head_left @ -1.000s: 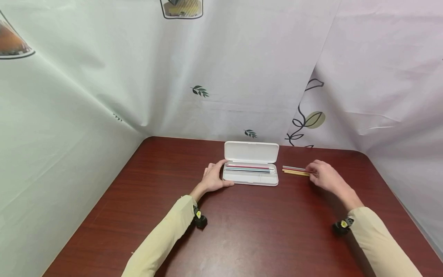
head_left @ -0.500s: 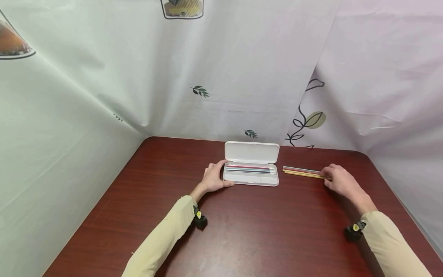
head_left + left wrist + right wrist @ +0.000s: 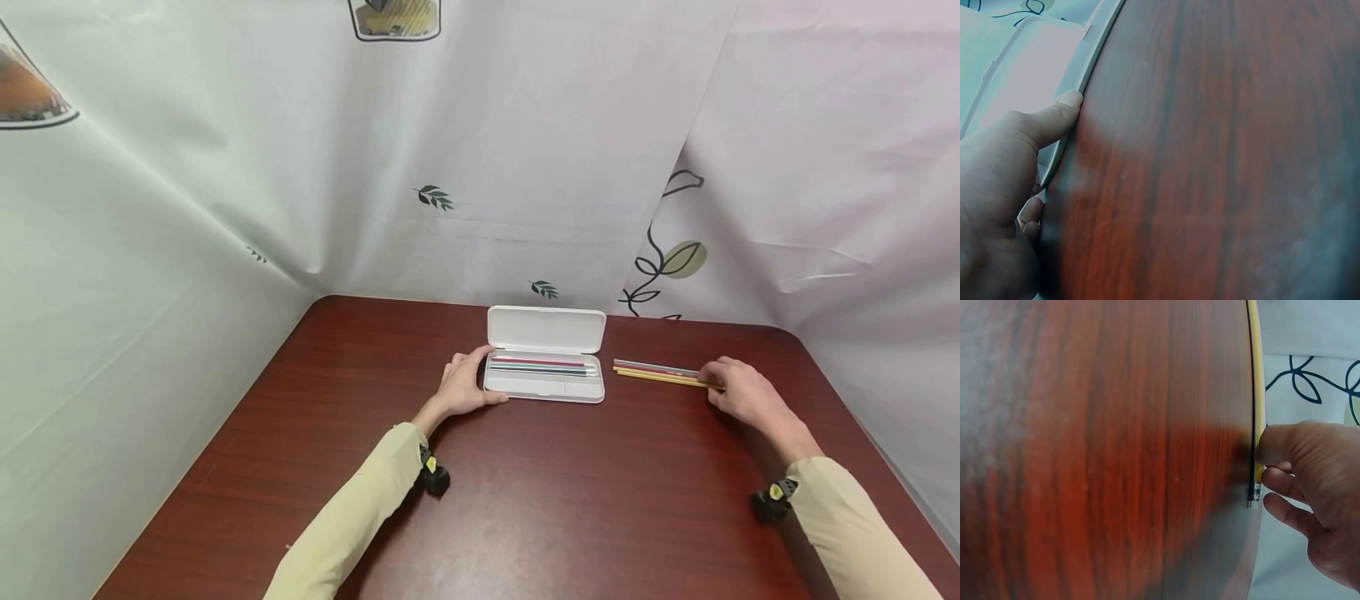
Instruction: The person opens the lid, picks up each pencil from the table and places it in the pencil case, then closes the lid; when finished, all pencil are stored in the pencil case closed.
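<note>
A white pencil case (image 3: 525, 387) lies with its lid (image 3: 546, 330) raised at the back of the table. Several pencils (image 3: 538, 367), red, light blue and dark, lie in its rear compartment; the front ones hold nothing visible. My left hand (image 3: 461, 386) grips the case's left end, thumb (image 3: 1060, 119) along the front edge, fingers mostly hidden behind. To the right of the case, a few more pencils (image 3: 652, 367) lie side by side. My right hand (image 3: 742, 393) pinches a yellow pencil (image 3: 1258, 381) near its metal-tipped right end, the pencil lying low along the tabletop.
The dark red wooden table (image 3: 525, 492) has rounded far corners. White printed cloth (image 3: 480, 167) hangs close behind it and along both sides. Cameras on black straps (image 3: 772, 500) sit at both wrists.
My right hand has slid rightwards along the pencils to their right ends, uncovering more of their length, then slowed. The left hand and the case have stayed put.
</note>
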Available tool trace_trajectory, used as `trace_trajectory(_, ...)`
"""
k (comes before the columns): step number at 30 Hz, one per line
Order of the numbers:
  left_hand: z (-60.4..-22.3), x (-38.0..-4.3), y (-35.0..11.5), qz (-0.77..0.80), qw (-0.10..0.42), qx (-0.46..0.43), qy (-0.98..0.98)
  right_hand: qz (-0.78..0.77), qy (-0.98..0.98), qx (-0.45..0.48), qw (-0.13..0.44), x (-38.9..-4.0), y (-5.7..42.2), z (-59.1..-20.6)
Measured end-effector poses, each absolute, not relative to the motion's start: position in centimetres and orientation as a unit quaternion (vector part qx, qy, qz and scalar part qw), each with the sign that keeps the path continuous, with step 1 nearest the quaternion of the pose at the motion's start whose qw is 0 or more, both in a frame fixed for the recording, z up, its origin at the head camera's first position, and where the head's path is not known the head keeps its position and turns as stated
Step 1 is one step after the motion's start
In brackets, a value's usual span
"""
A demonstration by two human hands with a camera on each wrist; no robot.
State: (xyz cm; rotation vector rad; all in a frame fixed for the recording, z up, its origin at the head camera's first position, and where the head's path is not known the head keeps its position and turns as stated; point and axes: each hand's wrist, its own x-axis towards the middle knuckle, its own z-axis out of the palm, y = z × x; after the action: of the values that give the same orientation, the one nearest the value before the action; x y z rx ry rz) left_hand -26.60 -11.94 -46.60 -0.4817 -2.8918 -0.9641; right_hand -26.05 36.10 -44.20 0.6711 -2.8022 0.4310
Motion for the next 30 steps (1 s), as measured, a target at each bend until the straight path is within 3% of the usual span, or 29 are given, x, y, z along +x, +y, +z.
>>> trace_trajectory(19, -46.45, -26.55, -11.94, -0.317, 0.028, -0.158, -0.935, 0.125, -0.966, 0.219, 0.056, -26.31, 35.79, -43.58)
trace_trajectory(30, -46.47, -26.46, -12.02, -0.318, 0.025, -0.16, -0.934, 0.125, -0.963, 0.232, 0.055, -26.35, 35.85, -43.7)
